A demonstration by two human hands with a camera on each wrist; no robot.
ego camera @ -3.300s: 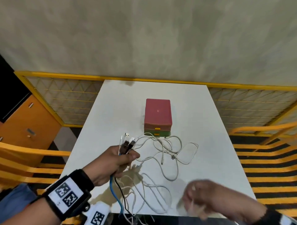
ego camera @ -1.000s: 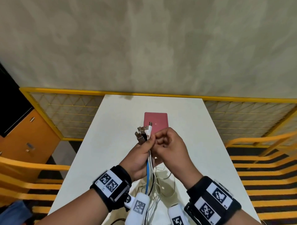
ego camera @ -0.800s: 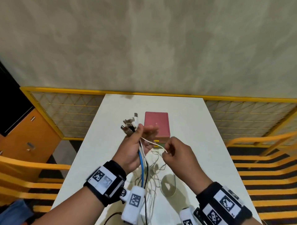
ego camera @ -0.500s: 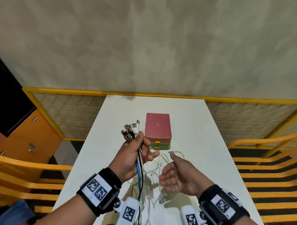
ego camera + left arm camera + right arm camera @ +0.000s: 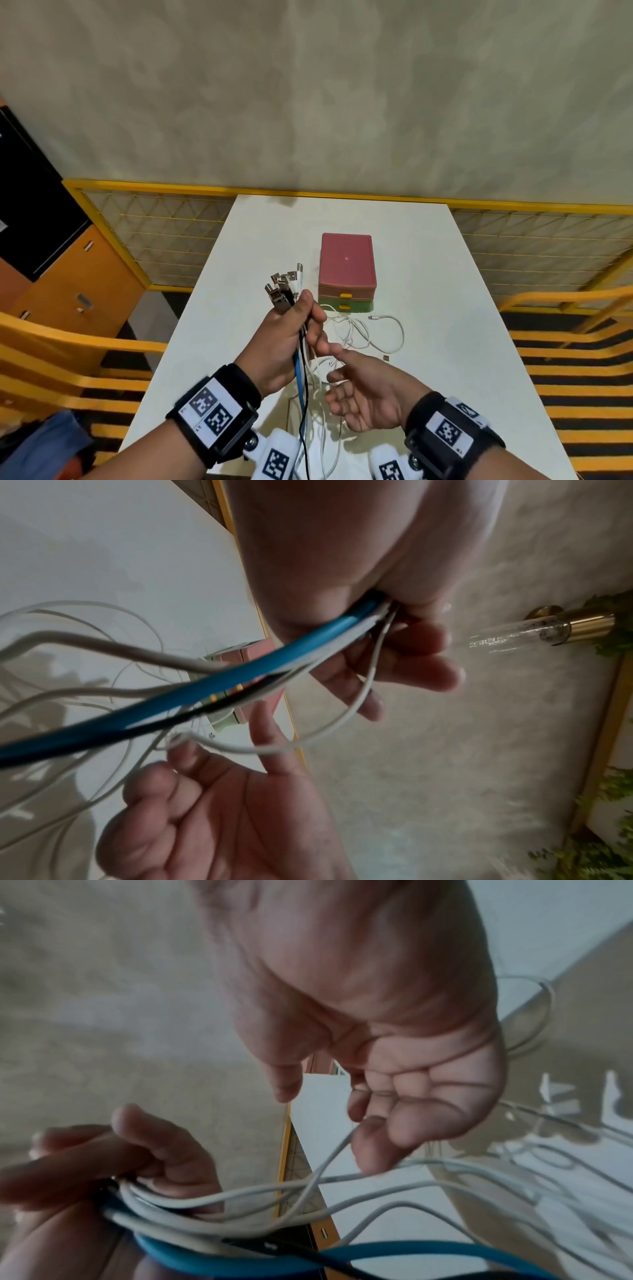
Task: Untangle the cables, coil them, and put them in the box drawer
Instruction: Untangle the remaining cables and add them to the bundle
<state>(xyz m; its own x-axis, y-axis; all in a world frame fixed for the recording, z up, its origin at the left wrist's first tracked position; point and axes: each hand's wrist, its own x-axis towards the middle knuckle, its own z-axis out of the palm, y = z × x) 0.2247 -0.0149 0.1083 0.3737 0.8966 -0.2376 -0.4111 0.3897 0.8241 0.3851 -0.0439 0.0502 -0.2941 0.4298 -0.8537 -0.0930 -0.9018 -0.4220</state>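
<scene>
My left hand [image 5: 306, 320] is raised above the white table [image 5: 445, 308] and grips a bundle of cables just below their USB plugs [image 5: 285, 287]. A blue cable [image 5: 300, 383], a black one and several white ones hang from the fist to the near table edge. My right hand [image 5: 337, 373] is held palm up just below and right of the left, fingers relaxed, with a thin white cable [image 5: 274, 748] lying against its fingertips [image 5: 363, 1139]. More white cable loops [image 5: 371, 332] lie in front of the pink and green box drawer [image 5: 346, 270], whose drawers are closed.
A small loose plug [image 5: 386, 358] lies on the table right of my right hand. Yellow railings [image 5: 565, 209] surround the table on three sides. An orange cabinet [image 5: 68, 284] stands at the left. Bare tabletop lies right of and behind the box.
My right hand pinched a white cable at the bundle, drew it out to the right, let go, and now sits palm up. The left hand kept hold of the plug bundle.
</scene>
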